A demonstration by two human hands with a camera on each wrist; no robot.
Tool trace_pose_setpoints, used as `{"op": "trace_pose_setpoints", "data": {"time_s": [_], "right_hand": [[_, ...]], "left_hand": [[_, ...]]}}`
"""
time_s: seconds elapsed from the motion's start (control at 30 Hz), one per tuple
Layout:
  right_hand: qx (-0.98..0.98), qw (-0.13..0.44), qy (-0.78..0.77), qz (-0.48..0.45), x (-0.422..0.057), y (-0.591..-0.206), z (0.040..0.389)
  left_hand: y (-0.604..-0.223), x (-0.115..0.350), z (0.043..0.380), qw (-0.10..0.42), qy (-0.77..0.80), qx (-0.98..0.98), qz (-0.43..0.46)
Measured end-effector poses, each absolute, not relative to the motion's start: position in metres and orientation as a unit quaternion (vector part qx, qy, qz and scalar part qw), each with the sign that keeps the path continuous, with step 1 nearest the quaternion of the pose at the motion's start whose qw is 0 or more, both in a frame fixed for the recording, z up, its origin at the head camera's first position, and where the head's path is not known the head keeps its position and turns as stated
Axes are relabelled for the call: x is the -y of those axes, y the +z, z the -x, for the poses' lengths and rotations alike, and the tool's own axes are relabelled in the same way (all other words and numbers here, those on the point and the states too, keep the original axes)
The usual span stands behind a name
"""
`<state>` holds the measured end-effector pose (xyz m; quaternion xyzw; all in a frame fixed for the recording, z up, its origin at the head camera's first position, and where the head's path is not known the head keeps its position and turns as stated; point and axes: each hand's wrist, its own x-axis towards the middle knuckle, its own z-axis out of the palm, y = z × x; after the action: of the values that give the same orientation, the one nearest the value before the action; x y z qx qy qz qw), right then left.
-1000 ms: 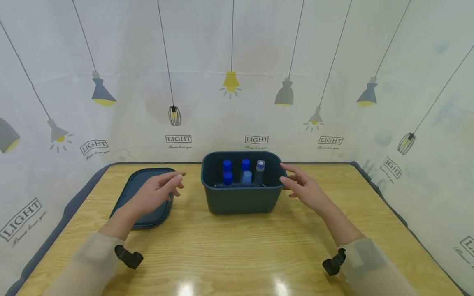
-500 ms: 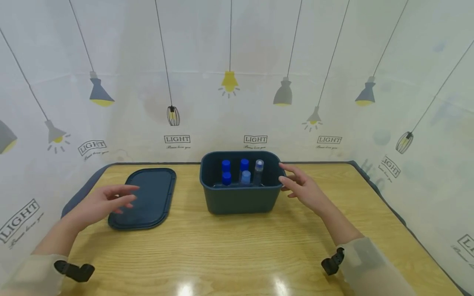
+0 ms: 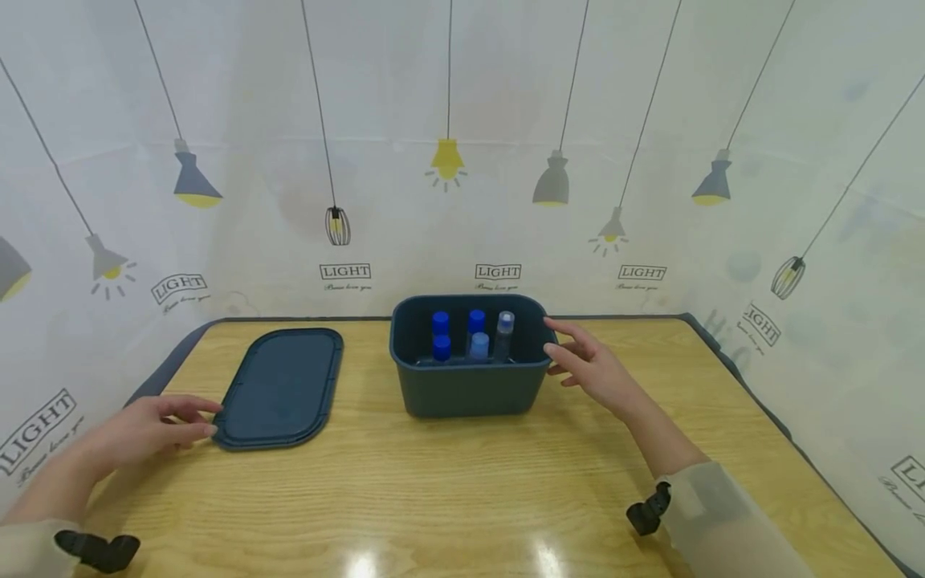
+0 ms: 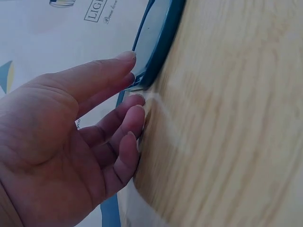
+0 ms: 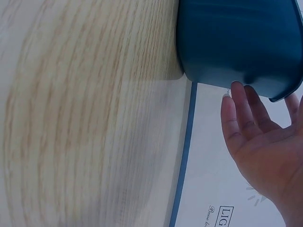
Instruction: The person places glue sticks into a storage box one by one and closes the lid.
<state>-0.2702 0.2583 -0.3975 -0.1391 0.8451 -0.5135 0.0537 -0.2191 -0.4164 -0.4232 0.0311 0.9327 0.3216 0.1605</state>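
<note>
A dark teal plastic box [image 3: 473,393] stands on the table with several small bottles upright inside. Their caps [image 3: 442,347] are mostly deep blue; one cap [image 3: 479,345] is lighter blue, and one bottle [image 3: 504,333] has a clear cap. My right hand [image 3: 596,369] is at the box's right end, its index finger and thumb at the rim and the other fingers loosely extended against the outer wall. On the left lies a flat dark teal lid [image 3: 282,385]. At its near left corner is my left hand [image 3: 148,429], thumb and index fingertips right at the edge, the other fingers loosely bent.
The wooden table [image 3: 433,498] has a dark border along its back. Behind and beside it hangs a pale cloth [image 3: 405,96] printed with lamps. Black wrist cameras [image 3: 97,551] sit on both sleeves.
My left hand has moved left and toward me, from over the lid to its near left corner. The right hand stays at the box's rim; box and lid keep their places.
</note>
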Motion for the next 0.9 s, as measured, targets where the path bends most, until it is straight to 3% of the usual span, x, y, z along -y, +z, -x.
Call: {"op": "trace_pose_setpoints", "data": {"time_s": [0.43, 0.9], "right_hand": [[-0.846, 0.053, -0.514, 0.135, -0.258, -0.398, 0.271], [-0.841, 0.054, -0.520, 0.138, -0.259, -0.400, 0.271]], "left_hand": [[-0.429, 0.407, 0.221, 0.128, 0.295, -0.946, -0.049], [-0.427, 0.400, 0.226, 0.122, 0.322, -0.939, 0.003]]}}
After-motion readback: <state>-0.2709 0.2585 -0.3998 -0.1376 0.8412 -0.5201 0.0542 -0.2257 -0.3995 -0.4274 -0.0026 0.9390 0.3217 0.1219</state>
